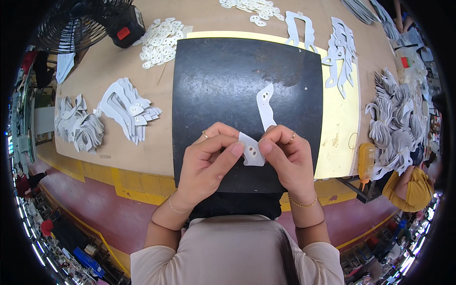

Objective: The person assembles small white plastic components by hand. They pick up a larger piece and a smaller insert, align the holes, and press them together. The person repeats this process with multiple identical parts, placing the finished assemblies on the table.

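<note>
Over the black mat (223, 71), a white cut-out piece (254, 160) is pinched between both of my hands. Its near end carries a small oval patch (251, 150) with two holes. A second white strip end (267, 107), also with two small holes, reaches up the mat beyond my fingers; whether it joins the held piece is hidden. My left hand (209, 159) grips the left edge with thumb and forefinger closed. On the opposite edge, my right hand (287, 159) presses its thumb beside the patch, fingers curled.
Piles of small oval patches (161, 42) lie at the back. Stacked white U-shaped pieces (121, 107) sit left, with more white pieces (339, 52) on yellow sheets (339, 137) and a heap (394, 123) at right. A yellow bottle (366, 161) and a black fan (76, 23) are nearby.
</note>
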Demonstrator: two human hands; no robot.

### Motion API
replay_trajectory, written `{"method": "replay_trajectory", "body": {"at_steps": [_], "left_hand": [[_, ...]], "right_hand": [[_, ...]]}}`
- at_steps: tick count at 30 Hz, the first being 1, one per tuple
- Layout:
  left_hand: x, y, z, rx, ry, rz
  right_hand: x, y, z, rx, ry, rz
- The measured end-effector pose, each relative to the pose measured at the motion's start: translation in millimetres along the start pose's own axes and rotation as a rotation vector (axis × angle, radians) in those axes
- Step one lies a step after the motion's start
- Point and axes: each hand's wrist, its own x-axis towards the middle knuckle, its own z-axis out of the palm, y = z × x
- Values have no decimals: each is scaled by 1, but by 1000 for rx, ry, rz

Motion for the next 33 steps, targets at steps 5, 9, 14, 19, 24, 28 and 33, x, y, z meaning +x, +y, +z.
{"method": "replay_trajectory", "body": {"at_steps": [5, 9, 14, 19, 24, 28, 33], "left_hand": [[-2, 2, 4, 40, 50, 12], [-1, 2, 4, 70, 26, 54], [-5, -5, 4, -19, -22, 9], [-2, 2, -2, 15, -91, -24], [3, 21, -11, 51, -253, -150], [4, 21, -17, 66, -319, -78], [5, 21, -18, 69, -332, -83]], "right_hand": [[-1, 3, 2, -8, 14, -20], [-2, 5, 2, 30, 36, -13], [-2, 1, 0, 48, 35, -32], [4, -9, -17, -15, -149, 50], [10, -22, -31, 24, -366, 151], [12, -27, -30, -43, -423, 152], [12, -21, -26, -6, -399, 127]]}}
